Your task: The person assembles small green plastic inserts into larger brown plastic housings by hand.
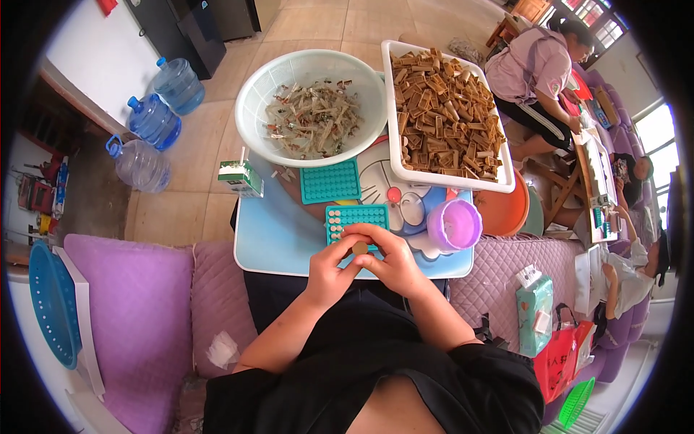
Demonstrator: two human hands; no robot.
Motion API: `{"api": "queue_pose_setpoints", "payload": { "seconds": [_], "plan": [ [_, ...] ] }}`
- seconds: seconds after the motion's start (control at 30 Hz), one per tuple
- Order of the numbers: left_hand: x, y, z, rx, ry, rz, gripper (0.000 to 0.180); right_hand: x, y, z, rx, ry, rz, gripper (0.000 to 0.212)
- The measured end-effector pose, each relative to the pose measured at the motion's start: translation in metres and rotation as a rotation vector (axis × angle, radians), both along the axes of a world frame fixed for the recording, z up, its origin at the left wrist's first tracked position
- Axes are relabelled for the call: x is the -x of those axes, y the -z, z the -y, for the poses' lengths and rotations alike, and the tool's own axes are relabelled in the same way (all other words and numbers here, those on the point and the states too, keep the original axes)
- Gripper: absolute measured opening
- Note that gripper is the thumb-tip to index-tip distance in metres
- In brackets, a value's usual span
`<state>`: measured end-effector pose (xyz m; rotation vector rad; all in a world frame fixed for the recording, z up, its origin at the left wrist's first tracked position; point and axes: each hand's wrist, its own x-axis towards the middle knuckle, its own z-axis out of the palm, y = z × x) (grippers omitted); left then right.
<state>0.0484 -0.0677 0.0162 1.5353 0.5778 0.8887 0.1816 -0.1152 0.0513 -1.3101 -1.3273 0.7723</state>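
Observation:
My left hand (331,269) and my right hand (394,262) meet over the near edge of a small blue table (271,242). Between their fingertips they pinch a small brown piece with a round end (360,248). Just beyond the fingers lies a teal tray with rows of small cells (367,215); pale round pieces (335,223) fill several cells at its left end. Farther back is a second teal tray (330,181). Right of my hands stands a purple tub (455,225), its contents hard to make out.
A pale colander (249,108) of small clear pieces and a white bin (506,163) heaped with brown pieces stand at the back. A green-and-white carton (242,179) sits left, an orange basin (504,210) right. People (531,61) work at another table (596,188). Water bottles (155,123) line the left floor.

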Motion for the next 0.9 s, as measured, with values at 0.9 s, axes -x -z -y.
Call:
{"api": "queue_pose_setpoints", "payload": {
  "seconds": [0.9],
  "plan": [
    [-0.005, -0.026, 0.011, -0.354, -0.042, -0.139, 0.027, 0.006, -0.004, 0.022, -0.064, 0.069, 0.107, 0.038]
  ]
}}
